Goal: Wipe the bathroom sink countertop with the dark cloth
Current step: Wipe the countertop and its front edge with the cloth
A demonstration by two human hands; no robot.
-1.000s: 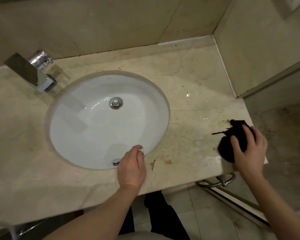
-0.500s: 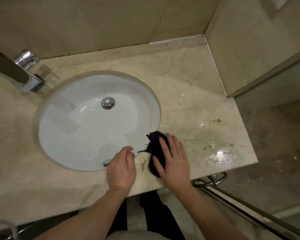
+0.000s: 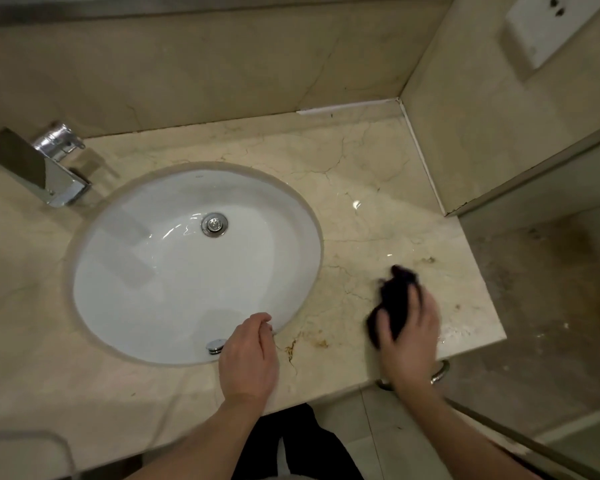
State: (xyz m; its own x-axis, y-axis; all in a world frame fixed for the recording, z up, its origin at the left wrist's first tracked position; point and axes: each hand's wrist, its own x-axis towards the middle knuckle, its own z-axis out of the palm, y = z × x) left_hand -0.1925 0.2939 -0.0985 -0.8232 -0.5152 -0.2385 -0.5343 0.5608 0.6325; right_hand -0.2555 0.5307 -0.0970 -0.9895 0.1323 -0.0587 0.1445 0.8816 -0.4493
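beige veined marble makes up the countertop (image 3: 378, 188), set into a corner of matching stone walls, with a white wall plate (image 3: 551, 26) high on the right-hand wall. a white oval basin (image 3: 160, 271) is sunk into the stone, with a chrome drain (image 3: 214, 224) near its middle and a small chrome overflow cap (image 3: 216, 346) on its near wall. a chrome faucet (image 3: 39, 164) stands at the back left, its spout angled toward the basin. rust-brown stains (image 3: 305, 344) mark the stone between my hands, and wet glints (image 3: 356, 204) show farther back. my left hand (image 3: 248, 358) rests on the front edge beside the basin rim, fingers loosely curled and holding nothing. the dark cloth (image 3: 394, 299) lies bunched on the countertop to the right of the basin, near the front right corner, blurred with motion. my right hand (image 3: 409, 337) lies on top of it, fingers spread over the cloth and pressing it to the stone. a metal ring (image 3: 442, 370) shows under the counter edge below my right wrist.
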